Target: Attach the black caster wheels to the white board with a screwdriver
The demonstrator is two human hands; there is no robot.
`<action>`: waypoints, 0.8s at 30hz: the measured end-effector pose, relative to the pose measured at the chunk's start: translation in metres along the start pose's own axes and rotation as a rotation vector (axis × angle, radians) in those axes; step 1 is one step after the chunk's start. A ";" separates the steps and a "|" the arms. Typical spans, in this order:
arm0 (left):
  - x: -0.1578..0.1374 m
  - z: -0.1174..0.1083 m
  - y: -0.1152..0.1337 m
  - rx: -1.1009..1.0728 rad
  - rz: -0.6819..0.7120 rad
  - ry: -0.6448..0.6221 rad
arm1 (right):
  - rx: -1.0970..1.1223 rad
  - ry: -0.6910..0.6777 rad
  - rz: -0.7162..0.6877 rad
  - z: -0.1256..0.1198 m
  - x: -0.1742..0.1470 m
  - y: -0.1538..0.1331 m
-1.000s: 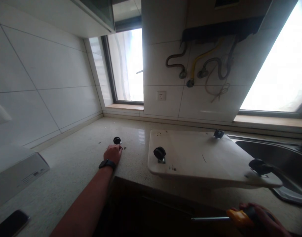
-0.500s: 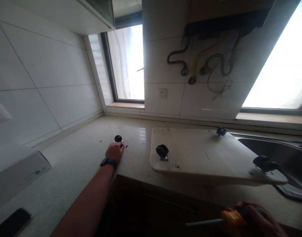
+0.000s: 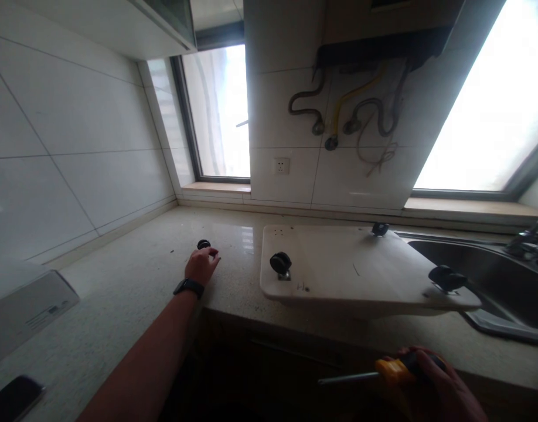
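Note:
My left hand [image 3: 201, 265] is over the counter with thumb and fingers pinched together. At the fingertips is a small dark piece like a screw [image 3: 219, 258], too small to make out well. A loose black caster wheel [image 3: 203, 244] sits just beyond the knuckles, partly hidden by the hand. My right hand [image 3: 440, 375], low at the right, grips a screwdriver [image 3: 394, 371] with a yellow and black handle, its shaft pointing left. Between the hands lies a white board [image 3: 330, 264] with a caster [image 3: 280, 264] at its near left, another [image 3: 380, 229] at the far right and a third [image 3: 447, 278] at the near right.
The board's right end overhangs a steel sink [image 3: 489, 264] with a tap [image 3: 530, 240]. Another dark bit [image 3: 172, 251] lies left of my left hand. A pale box [image 3: 31, 316] and a phone [image 3: 16, 398] rest on the counter [image 3: 132, 293] at the left.
My left fingers have closed on the small dark piece and lifted slightly. The view has shifted to the right. The screwdriver stays in my right hand.

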State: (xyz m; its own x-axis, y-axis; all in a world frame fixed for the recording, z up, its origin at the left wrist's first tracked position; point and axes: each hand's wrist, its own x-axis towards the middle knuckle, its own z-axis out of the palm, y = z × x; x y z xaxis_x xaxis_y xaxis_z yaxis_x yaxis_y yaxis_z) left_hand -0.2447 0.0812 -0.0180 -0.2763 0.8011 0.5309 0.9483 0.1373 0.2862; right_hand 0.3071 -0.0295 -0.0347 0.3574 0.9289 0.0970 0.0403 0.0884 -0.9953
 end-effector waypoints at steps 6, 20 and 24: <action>-0.003 -0.040 0.060 -0.100 0.291 0.049 | -0.023 -0.033 -0.052 -0.002 -0.006 -0.007; -0.102 -0.113 0.213 -0.387 1.224 -0.075 | -0.323 0.065 -0.332 -0.018 -0.014 0.041; -0.124 -0.105 0.223 -0.996 0.785 -0.356 | -0.313 0.117 -0.350 -0.012 -0.019 0.043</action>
State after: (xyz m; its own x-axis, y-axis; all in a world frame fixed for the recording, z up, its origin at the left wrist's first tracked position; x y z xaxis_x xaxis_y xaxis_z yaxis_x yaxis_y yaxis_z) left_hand -0.0151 -0.0482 0.0635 0.4928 0.6001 0.6301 0.2739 -0.7943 0.5423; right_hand 0.3134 -0.0477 -0.0789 0.3745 0.8143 0.4435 0.4495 0.2590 -0.8549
